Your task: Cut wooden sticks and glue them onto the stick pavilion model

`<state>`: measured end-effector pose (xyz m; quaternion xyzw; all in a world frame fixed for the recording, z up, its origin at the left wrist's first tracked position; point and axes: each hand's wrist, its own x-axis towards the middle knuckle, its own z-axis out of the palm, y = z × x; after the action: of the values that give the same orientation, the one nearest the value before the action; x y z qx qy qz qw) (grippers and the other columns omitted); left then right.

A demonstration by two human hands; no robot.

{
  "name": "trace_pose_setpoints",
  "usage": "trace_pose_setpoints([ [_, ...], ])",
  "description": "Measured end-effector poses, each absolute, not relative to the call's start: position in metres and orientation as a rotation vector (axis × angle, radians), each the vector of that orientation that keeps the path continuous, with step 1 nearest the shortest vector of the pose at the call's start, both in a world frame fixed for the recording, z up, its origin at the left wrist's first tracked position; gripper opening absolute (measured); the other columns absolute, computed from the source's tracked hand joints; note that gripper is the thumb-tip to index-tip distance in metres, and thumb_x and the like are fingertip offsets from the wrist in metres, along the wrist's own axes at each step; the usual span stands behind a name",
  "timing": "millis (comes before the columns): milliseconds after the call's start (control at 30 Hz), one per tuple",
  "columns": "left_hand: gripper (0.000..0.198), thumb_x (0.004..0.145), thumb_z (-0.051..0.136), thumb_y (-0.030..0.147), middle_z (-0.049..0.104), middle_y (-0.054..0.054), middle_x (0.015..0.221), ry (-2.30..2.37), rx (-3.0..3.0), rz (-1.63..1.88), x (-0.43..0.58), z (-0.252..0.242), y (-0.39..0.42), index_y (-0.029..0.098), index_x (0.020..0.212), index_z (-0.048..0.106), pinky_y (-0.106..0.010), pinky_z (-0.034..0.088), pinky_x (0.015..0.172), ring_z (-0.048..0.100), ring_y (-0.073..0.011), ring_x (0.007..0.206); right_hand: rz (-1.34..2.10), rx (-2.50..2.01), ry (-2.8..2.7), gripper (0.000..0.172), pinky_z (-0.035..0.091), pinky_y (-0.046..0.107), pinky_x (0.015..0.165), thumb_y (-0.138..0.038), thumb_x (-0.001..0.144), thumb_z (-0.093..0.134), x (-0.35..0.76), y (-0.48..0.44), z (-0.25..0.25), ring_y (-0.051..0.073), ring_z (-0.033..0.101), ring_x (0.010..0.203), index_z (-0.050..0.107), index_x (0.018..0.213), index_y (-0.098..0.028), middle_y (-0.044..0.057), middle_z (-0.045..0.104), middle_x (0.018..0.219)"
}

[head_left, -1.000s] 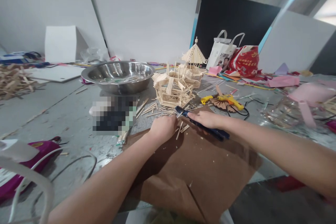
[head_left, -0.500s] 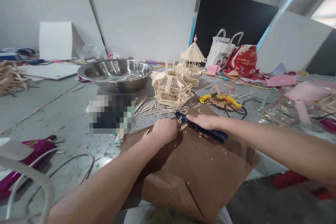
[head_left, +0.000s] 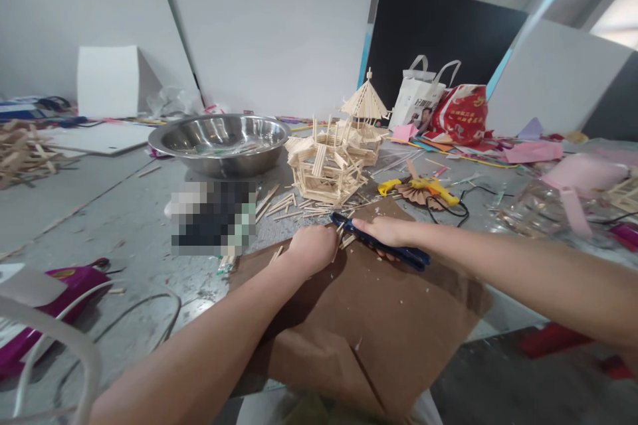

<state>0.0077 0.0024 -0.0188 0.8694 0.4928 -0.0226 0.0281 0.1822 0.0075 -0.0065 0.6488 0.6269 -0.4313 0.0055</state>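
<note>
My left hand [head_left: 313, 247] is closed around thin wooden sticks [head_left: 341, 234], whose ends poke out at its right side. A dark blue pliers-like cutter [head_left: 393, 249] lies in the grip of my right hand [head_left: 379, 231], its head touching or close beside the stick ends. Whether its jaws have closed on a stick cannot be made out. Both hands are over a brown paper sheet [head_left: 349, 319] dotted with small chips. Just beyond them stands a model pavilion [head_left: 326, 169] built of wooden sticks, with a pointed roof [head_left: 366, 103] behind it.
Loose sticks [head_left: 286, 206] lie around the model. A steel basin [head_left: 219, 163] stands at the back left. On the right are a yellow glue gun [head_left: 443, 189] with a black cord and a red bag [head_left: 461, 116]. A magenta device [head_left: 82, 279] and white cable sit front left.
Both hands keep their places and their holds on the sticks and the cutter. Only a slight shift of the camera view shows.
</note>
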Motion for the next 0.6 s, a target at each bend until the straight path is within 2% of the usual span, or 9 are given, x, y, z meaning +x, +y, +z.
trace_pose_setpoints([
  [267,0.03,0.075,0.031,0.024,0.061,-0.015,0.075,1.561,2.714,-0.095,0.008,-0.021,0.003,0.014,0.079,0.06,-0.037,0.044,0.061,0.059,-0.0256,0.072,-1.217,2.116,2.014,0.068,0.042,0.025,0.037,-0.077,0.059,0.014,0.178,0.003,-0.009,0.014,0.052,0.037,0.043,0.05,-0.016,0.004,0.05,0.043],
  [467,0.035,0.077,0.028,0.029,0.061,-0.013,0.077,1.581,2.658,-0.074,0.004,-0.02,0.004,0.015,0.077,0.06,-0.034,0.042,0.062,0.058,-0.0232,0.072,-1.636,2.109,1.821,0.066,0.044,0.027,0.04,-0.076,0.06,0.017,0.182,0.003,-0.01,0.014,0.052,0.037,0.045,0.059,-0.016,0.002,0.05,0.042],
  [600,0.039,0.079,0.024,0.034,0.062,-0.01,0.075,1.611,2.623,0.013,-0.004,-0.016,0.009,0.018,0.078,0.059,-0.029,0.041,0.058,0.058,-0.0205,0.07,-1.735,2.064,1.828,0.071,0.045,0.027,0.046,-0.075,0.062,0.012,0.196,0.002,-0.003,0.013,0.054,0.042,0.049,0.067,-0.014,0.006,0.058,0.054],
])
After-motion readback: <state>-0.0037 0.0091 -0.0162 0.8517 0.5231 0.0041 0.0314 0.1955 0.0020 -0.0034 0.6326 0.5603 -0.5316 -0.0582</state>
